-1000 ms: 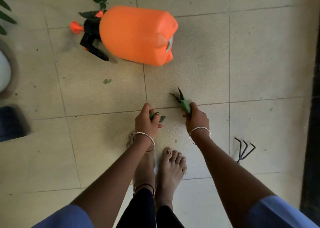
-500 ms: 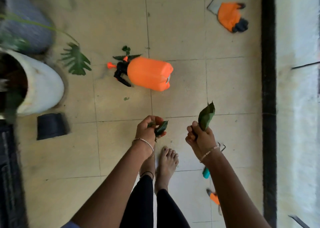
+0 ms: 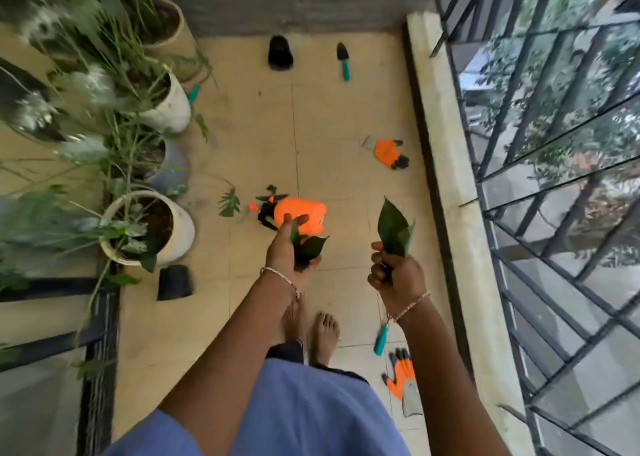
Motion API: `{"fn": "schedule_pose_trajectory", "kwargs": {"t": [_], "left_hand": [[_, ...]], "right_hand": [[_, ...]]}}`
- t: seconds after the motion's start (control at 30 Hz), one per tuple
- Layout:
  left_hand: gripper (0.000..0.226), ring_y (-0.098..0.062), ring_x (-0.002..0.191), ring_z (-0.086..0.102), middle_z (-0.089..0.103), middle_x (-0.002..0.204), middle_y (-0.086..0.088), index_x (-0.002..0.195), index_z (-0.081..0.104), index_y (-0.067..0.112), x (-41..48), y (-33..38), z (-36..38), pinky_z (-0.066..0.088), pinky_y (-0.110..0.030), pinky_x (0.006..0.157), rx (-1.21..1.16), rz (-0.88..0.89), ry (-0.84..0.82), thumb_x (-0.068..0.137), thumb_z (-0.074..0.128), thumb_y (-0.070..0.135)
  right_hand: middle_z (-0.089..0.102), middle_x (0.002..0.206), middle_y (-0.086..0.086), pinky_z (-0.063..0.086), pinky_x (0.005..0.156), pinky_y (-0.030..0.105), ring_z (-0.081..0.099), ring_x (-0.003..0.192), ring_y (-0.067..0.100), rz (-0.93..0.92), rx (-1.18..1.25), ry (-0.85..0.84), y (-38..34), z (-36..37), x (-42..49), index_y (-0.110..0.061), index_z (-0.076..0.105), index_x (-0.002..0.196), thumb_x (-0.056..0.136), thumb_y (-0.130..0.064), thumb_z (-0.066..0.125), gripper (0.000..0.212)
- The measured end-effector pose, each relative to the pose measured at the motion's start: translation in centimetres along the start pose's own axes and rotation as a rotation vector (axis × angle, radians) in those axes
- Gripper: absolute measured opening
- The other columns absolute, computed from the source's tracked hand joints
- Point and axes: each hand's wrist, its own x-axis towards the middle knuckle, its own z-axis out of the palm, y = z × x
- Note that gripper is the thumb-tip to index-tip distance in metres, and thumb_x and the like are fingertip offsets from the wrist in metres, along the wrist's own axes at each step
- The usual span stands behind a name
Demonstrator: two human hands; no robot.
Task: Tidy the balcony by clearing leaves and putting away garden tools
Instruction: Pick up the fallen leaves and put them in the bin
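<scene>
My left hand [image 3: 289, 248] holds a few dark green leaves [image 3: 308, 248] in its palm, thumb over them. My right hand [image 3: 396, 275] grips a bunch of green leaves [image 3: 393, 229] that stick upward. On the tiled floor an orange sprayer [image 3: 304, 215] lies on its side, just beyond my left hand. A teal-handled trowel [image 3: 344, 60] lies far ahead. A teal tool handle [image 3: 381, 339] lies by my right foot, partly hidden by my right wrist. One orange glove [image 3: 389, 152] lies near the parapet, another orange glove [image 3: 403, 379] lies near my feet.
Potted plants in white pots [image 3: 162, 227] line the left side. A black pot [image 3: 175, 282] lies on the floor at left, another black pot [image 3: 280, 53] at the far wall. A loose leaf [image 3: 229, 201] lies near the sprayer. A concrete parapet [image 3: 450, 192] and metal grille [image 3: 554, 178] bound the right.
I have stood up from a crouch, so the view widened. Both hands rose from the floor with leaves in them. My left hand turned palm up.
</scene>
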Motion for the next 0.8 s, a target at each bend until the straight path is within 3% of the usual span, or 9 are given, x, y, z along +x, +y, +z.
{"fn": "schedule_pose_trajectory", "kwargs": {"t": [0.1,0.2,0.27,0.33,0.4,0.47,0.6,0.7,0.8], "left_hand": [[0.050,-0.019,0.072,0.055,0.065,0.075,-0.005,0.075,0.072,0.018,-6.7,2.5,0.9,0.042,-0.023,0.053,-0.156,-0.026,-0.147,0.097,0.044,0.053],[0.052,-0.037,0.110,0.053,0.059,0.104,-0.015,0.088,0.071,0.012,-12.5,3.9,1.2,0.055,-0.036,0.063,-0.235,-0.057,-0.226,0.095,0.044,0.057],[0.050,-0.044,0.117,0.052,0.059,0.109,-0.018,0.093,0.068,0.009,-15.9,4.5,1.3,0.058,-0.043,0.064,-0.279,-0.090,-0.247,0.095,0.047,0.054],[0.046,-0.038,0.101,0.056,0.060,0.099,-0.016,0.090,0.067,0.006,-19.0,4.9,1.5,0.058,-0.040,0.062,-0.306,-0.125,-0.277,0.096,0.050,0.048],[0.040,-0.023,0.076,0.055,0.060,0.085,-0.012,0.087,0.065,0.006,-20.6,5.4,1.5,0.055,-0.028,0.053,-0.275,-0.126,-0.285,0.097,0.052,0.042],[0.029,-0.014,0.057,0.048,0.058,0.071,-0.005,0.087,0.062,0.009,-21.7,6.4,1.3,0.047,-0.019,0.044,-0.209,-0.113,-0.307,0.096,0.055,0.035],[0.032,-0.009,0.036,0.030,0.033,0.059,0.001,0.078,0.060,0.011,-23.5,8.6,1.0,0.029,-0.016,0.033,-0.072,-0.121,-0.429,0.096,0.051,0.035],[0.031,-0.008,0.033,0.025,0.032,0.056,0.001,0.075,0.060,0.012,-24.7,9.5,0.4,0.023,-0.015,0.031,0.007,-0.152,-0.524,0.096,0.050,0.033],[0.028,-0.009,0.030,0.023,0.038,0.048,0.000,0.077,0.059,0.013,-26.1,9.6,-0.7,0.021,-0.014,0.028,0.088,-0.197,-0.638,0.097,0.048,0.030]], "right_hand": [[0.028,0.053,-0.002,0.014,0.044,0.020,0.022,0.038,0.009,-0.102,-0.023,0.038,-3.8,1.7,-6.0,-0.007,0.052,0.078,0.089,0.001,0.031,0.025],[0.025,0.047,-0.005,0.009,0.043,0.020,0.018,0.033,0.009,-0.193,0.028,-0.006,-7.1,3.2,-11.9,-0.008,0.050,0.070,0.090,-0.007,0.036,0.024],[0.029,0.047,-0.005,0.009,0.040,0.019,0.017,0.033,0.009,-0.255,0.048,-0.035,-8.7,4.0,-15.7,-0.012,0.049,0.066,0.092,-0.021,0.042,0.029],[0.035,0.049,-0.005,0.009,0.039,0.018,0.017,0.033,0.009,-0.327,0.050,-0.043,-9.8,4.6,-19.1,-0.016,0.050,0.064,0.092,-0.043,0.048,0.039],[0.035,0.048,-0.005,0.010,0.038,0.017,0.016,0.034,0.009,-0.356,0.039,-0.028,-10.4,5.2,-21.9,-0.018,0.050,0.062,0.087,-0.066,0.046,0.054],[0.034,0.048,-0.005,0.011,0.037,0.015,0.015,0.035,0.010,-0.371,0.036,0.005,-10.7,5.8,-24.5,-0.018,0.047,0.062,0.084,-0.074,0.044,0.061],[0.041,0.050,-0.004,0.013,0.036,0.015,0.018,0.034,0.009,-0.467,0.085,0.084,-9.5,6.5,-28.3,-0.020,0.053,0.071,0.094,-0.055,0.050,0.043],[0.045,0.052,-0.002,0.015,0.035,0.016,0.021,0.036,0.008,-0.517,0.156,0.167,-7.2,6.5,-30.8,-0.016,0.058,0.082,0.096,-0.031,0.054,0.021],[0.043,0.044,-0.005,0.017,0.034,0.015,0.021,0.035,0.007,-0.537,0.278,0.247,-4.0,6.1,-33.6,-0.009,0.056,0.093,0.098,-0.023,0.049,0.016]]}}
